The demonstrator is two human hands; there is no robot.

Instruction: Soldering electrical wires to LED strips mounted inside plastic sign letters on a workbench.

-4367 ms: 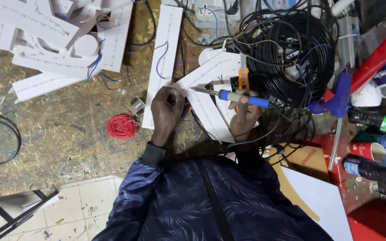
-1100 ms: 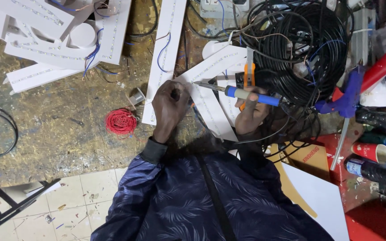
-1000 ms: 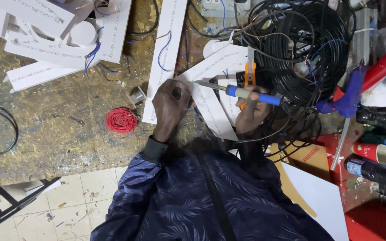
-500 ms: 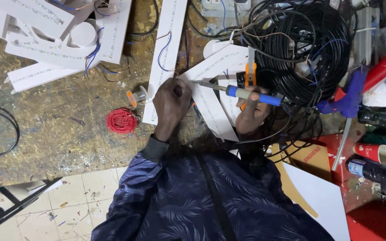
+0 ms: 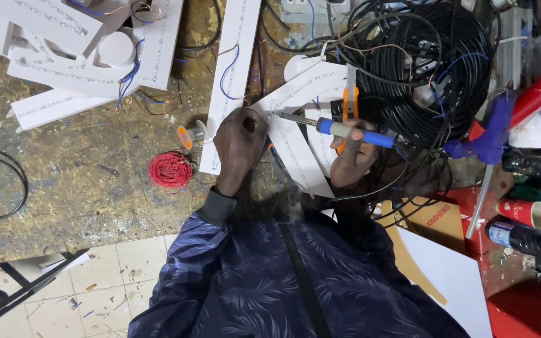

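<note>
My right hand grips a soldering iron with a blue handle, its metal tip pointing left onto a white letter-shaped panel lined with small light strips. My left hand is closed, its fingers pinched right at the iron's tip; what they hold is too small to see. A small solder spool lies just left of that hand, and a coil of red wire rests on the worn bench beyond it. My dark patterned sleeves fill the lower middle.
More white panels with blue wires lie at the top left. A big bundle of black cable sits top right, with an orange utility knife. A blue glue gun and spray cans crowd the right. Tiled floor shows below.
The solder spool beside my left hand has turned, so its orange face now shows. Both hands stay at the same spot on the panel, with only slight shifts.
</note>
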